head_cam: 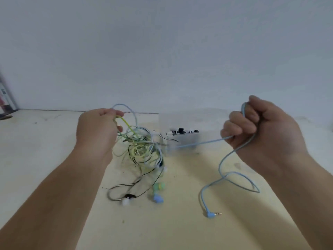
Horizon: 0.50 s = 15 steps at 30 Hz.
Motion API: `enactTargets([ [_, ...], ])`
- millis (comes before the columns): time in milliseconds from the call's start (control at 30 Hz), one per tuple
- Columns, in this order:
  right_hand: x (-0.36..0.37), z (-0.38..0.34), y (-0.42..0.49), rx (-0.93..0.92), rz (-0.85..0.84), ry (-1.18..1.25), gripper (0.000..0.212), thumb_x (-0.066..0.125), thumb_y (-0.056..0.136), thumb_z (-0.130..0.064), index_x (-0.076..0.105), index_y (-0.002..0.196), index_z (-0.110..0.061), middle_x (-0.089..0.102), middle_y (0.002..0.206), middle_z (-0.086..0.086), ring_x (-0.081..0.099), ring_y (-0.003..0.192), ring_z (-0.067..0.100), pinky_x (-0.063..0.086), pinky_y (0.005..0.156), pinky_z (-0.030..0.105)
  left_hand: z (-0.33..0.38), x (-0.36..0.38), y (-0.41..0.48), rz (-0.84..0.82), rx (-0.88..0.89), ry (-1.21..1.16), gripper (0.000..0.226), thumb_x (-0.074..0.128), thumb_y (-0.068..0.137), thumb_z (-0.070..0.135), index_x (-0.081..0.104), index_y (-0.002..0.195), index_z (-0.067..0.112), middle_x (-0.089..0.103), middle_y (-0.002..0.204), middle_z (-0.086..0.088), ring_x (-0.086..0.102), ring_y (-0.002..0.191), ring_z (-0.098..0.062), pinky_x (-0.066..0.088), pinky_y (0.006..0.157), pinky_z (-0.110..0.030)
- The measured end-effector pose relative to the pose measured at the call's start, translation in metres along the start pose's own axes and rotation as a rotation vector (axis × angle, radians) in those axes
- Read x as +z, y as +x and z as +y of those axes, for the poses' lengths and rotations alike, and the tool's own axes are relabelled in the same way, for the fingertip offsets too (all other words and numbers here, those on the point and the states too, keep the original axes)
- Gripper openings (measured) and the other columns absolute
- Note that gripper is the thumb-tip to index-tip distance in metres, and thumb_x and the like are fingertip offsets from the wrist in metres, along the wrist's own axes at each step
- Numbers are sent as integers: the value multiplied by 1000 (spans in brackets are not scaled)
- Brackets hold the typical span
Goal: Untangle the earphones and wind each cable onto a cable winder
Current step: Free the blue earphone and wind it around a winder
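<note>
A tangle of earphone cables (142,148), yellow, green, black, white and pale blue, hangs above the cream table. My left hand (98,130) pinches the top of the tangle, lifting it. My right hand (259,127) grips the blue cable (223,166), which runs taut from the tangle to my fist. Its free end loops down onto the table and ends in a blue angled plug (211,214). Earbuds lie under the tangle: a blue one (158,198), a green one (158,186) and a white one (125,202).
A clear plastic box (183,137) with black and white small parts stands behind the tangle, near the white wall. The table (180,228) reaches to the wall. A dark object (7,100) leans at the far left edge.
</note>
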State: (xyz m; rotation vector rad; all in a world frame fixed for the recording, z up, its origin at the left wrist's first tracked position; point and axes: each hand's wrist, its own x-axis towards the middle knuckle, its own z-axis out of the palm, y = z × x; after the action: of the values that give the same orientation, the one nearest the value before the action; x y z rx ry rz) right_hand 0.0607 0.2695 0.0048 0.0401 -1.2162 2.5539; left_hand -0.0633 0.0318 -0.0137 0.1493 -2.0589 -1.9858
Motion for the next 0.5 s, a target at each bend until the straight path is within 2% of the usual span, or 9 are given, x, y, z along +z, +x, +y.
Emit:
enactTargets([
  [100, -11, -10, 3, -48, 89, -154, 33, 52, 80, -18, 25, 62, -21, 17, 48, -5, 17, 41, 11, 19, 41, 23, 2, -10, 10, 99, -93, -49, 28, 48, 92, 10, 71, 79, 19, 45, 52, 2, 41, 46, -15, 31, 51, -24],
  [167, -14, -11, 4, -94, 122, -395, 35, 53, 87, -8, 27, 67, -19, 20, 48, -6, 15, 39, 10, 13, 41, 21, 3, -14, 14, 106, -110, 14, 21, 48, 95, 9, 63, 84, 20, 45, 62, 3, 45, 54, -16, 39, 61, -27],
  [233, -13, -8, 1, -91, 77, -843, 26, 62, 88, -8, 48, 67, -13, 32, 45, -5, 23, 37, 11, 18, 39, 21, 3, -15, 16, 111, -101, 46, 12, 54, 94, 12, 58, 85, 19, 44, 69, 1, 47, 71, -25, 40, 71, -31],
  [300, -11, -3, -4, -12, -92, -1450, 13, 76, 80, -26, 69, 75, -17, 45, 45, -10, 35, 38, 6, 27, 40, 15, 1, -14, 13, 97, -68, 111, 6, 62, 83, 18, 63, 87, 14, 45, 69, -3, 45, 73, -24, 36, 67, -29],
  [367, -10, 6, -8, 146, -289, -1786, 16, 79, 75, -39, 74, 80, -24, 51, 49, -17, 45, 44, 1, 33, 46, 11, 0, -14, 12, 51, -36, 257, 37, 63, 72, 28, 63, 104, 11, 50, 75, -3, 47, 70, -26, 39, 65, -30],
  [433, -11, 13, -10, 232, -376, -1832, 23, 73, 81, -36, 71, 81, -13, 44, 52, -8, 37, 47, 6, 29, 48, 15, 1, -14, 9, 11, -1, 449, 41, 65, 74, 33, 57, 111, 17, 58, 96, -4, 56, 87, -31, 50, 80, -37],
  [500, -10, 14, -9, 186, -350, -1779, 28, 69, 87, -32, 67, 81, -5, 34, 56, -1, 29, 51, 12, 25, 49, 22, 2, -13, 1, -12, 44, 657, 40, 64, 78, 35, 53, 115, 22, 53, 117, -6, 55, 104, -34, 50, 92, -46],
])
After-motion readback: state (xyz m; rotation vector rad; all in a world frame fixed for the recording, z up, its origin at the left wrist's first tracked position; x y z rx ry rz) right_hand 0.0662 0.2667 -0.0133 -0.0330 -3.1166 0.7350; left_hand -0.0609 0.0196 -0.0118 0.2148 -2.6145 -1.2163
